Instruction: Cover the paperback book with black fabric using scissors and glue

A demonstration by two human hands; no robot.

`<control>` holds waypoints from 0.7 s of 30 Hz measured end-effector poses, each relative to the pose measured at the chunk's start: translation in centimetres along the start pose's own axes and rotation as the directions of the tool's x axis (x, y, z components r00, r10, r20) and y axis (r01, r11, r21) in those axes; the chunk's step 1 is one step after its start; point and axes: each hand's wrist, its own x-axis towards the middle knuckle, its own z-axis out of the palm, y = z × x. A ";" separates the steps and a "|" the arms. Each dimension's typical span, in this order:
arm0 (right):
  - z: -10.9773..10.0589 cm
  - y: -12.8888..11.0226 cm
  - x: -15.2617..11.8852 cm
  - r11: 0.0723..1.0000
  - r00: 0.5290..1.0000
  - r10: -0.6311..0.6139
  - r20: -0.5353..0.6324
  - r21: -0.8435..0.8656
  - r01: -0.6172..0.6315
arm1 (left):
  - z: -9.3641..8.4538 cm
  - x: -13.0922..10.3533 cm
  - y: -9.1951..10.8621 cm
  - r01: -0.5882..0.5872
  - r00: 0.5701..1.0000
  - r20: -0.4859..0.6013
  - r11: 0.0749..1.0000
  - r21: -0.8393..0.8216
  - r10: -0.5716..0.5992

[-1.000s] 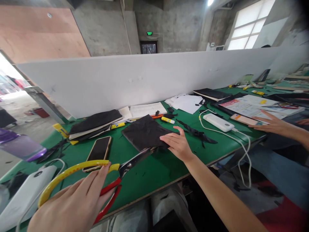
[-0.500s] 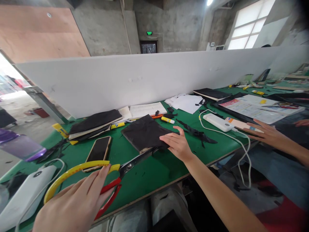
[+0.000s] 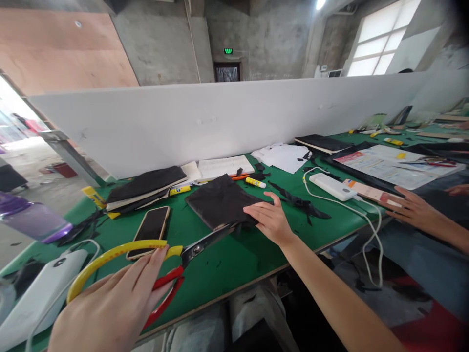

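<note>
My left hand [image 3: 106, 303] grips a pair of scissors [image 3: 197, 249] with one yellow and one red handle. Their blades lie together, or nearly so, at the lower edge of a thin black sheet [image 3: 222, 198], and the tips are hidden near its right corner. Whether the sheet is cloth or paper I cannot tell. A pale layer peeks out along its lower edge. My right hand [image 3: 273, 220] holds that right corner, its fingers pressed together and one finger lifted. Black scraps [image 3: 296, 200] lie just beyond this hand.
On the green table [image 3: 252, 256] a phone [image 3: 150, 230] lies left of the sheet. Behind are a glue stick [image 3: 255, 182], black-covered books [image 3: 146, 186] and white paper [image 3: 282, 156]. A cabled white power bank [image 3: 331, 187] lies right, near another person's hand [image 3: 417, 208]. A purple bottle [image 3: 32, 217] stands left.
The other person's hand on the right has shifted slightly right, showing more of the pale pink item beside it. My hands, the scissors and the black sheet have hardly moved.
</note>
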 end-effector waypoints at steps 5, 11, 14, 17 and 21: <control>0.0 -0.1 0.0 1.000 1.000 -0.003 -0.001 -0.012 0.003 | 0.1 0.2 0.0 -0.003 1.000 0.024 1.000 0.000 0.003; -0.1 0.0 0.1 1.000 1.000 -0.004 -0.009 -0.012 0.004 | -0.1 0.4 -0.1 -0.024 1.000 0.007 1.000 0.019 0.024; 0.0 0.0 0.1 1.000 1.000 -0.007 -0.020 -0.007 0.007 | -0.2 0.5 0.1 -0.014 1.000 0.017 1.000 0.020 0.014; 0.0 -0.1 0.2 1.000 1.000 -0.007 -0.020 -0.008 0.007 | -0.3 0.8 0.3 -0.006 1.000 0.029 1.000 0.010 0.005; -0.1 -0.2 0.3 1.000 1.000 0.003 -0.021 -0.007 -0.003 | -0.2 1.3 0.4 -0.006 0.999 0.036 1.000 0.005 0.006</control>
